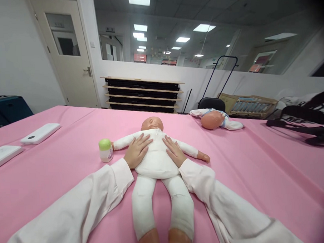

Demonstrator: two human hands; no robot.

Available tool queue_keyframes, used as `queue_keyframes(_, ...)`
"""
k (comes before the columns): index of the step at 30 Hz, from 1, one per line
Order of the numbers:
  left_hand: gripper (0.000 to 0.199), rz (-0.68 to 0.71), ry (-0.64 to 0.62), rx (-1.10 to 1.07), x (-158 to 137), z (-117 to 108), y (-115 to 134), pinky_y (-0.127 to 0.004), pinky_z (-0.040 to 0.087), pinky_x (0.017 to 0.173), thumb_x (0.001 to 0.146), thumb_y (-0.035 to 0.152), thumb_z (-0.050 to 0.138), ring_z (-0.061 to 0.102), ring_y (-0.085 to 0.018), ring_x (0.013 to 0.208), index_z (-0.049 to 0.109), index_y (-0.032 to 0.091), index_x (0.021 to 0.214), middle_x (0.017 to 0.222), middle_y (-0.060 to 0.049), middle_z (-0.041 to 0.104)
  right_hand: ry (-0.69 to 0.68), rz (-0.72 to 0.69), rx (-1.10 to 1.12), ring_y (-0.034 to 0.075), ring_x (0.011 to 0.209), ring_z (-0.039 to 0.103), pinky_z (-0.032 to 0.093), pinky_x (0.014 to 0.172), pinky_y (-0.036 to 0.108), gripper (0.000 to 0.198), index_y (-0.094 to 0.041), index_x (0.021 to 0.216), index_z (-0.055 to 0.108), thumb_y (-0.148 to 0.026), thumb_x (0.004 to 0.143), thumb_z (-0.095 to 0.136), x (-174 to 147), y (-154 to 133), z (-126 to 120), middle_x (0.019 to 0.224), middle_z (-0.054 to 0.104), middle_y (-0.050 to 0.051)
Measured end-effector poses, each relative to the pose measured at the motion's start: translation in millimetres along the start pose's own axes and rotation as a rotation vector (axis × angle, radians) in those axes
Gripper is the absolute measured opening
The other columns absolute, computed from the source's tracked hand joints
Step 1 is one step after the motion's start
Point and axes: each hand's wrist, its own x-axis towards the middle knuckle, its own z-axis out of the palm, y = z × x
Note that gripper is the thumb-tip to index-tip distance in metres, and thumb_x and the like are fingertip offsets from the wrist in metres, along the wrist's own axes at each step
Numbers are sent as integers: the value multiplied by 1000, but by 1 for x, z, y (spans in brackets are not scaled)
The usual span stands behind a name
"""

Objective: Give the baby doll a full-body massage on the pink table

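Note:
A baby doll (pixel 158 154) with a white cloth body lies on the pink table cover (pixel 77 150), its head away from me and its legs toward me. Its arms are spread out to both sides. My left hand (pixel 138 150) rests flat on the left side of the doll's chest, fingers stretched out. On the right side of the chest lies my right hand (pixel 174 151), also flat with fingers extended. Both hands touch the cloth and hold nothing. Beside the doll's hand on the left stands a small jar (pixel 106 150) with a green lid.
Two white flat devices (pixel 41 134) lie at the left. A second doll (pixel 212 119) in white and blue clothing lies at the back right, near a black chair (pixel 211 103). Black straps or bags (pixel 304 124) sit at the far right. Stacked boards (pixel 144 93) stand beyond the table.

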Motion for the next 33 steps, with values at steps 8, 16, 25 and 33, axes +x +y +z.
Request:
queue_keyframes(8, 42, -428, 226, 204, -3, 5, -17, -54, 21, 105, 89, 28, 29, 27, -26, 131, 45, 21, 127, 136, -5, 42, 317, 356, -320, 25, 131, 28, 17, 106, 52, 49, -11, 130, 42, -30, 89, 22, -4, 12, 6, 137, 37, 13)
queue_keyframes(16, 47, -301, 225, 251, 0, 5, -22, -46, 21, 107, 89, 26, 28, 23, -20, 133, 34, 20, 135, 143, -5, 32, 163, 169, -348, 21, 131, 29, 15, 104, 56, 48, -21, 134, 35, -27, 87, 25, -2, 16, 2, 141, 32, 7)
queue_keyframes(25, 54, -404, 123, 369, -5, -1, -38, -50, 21, 106, 77, 14, 39, 28, -25, 131, 41, 20, 130, 138, -7, 40, 164, 382, -583, 26, 119, 43, 27, 99, 50, 42, -15, 122, 51, -28, 88, 31, -8, 32, -16, 128, 50, 10)
queue_keyframes(33, 65, -376, 193, 409, -7, -4, -26, -49, 19, 107, 73, 11, 38, 18, -23, 135, 29, 17, 137, 146, -7, 23, 210, 270, -582, 24, 128, 32, 25, 103, 47, 51, -16, 135, 35, -26, 85, 32, -8, 25, -14, 143, 27, 10)
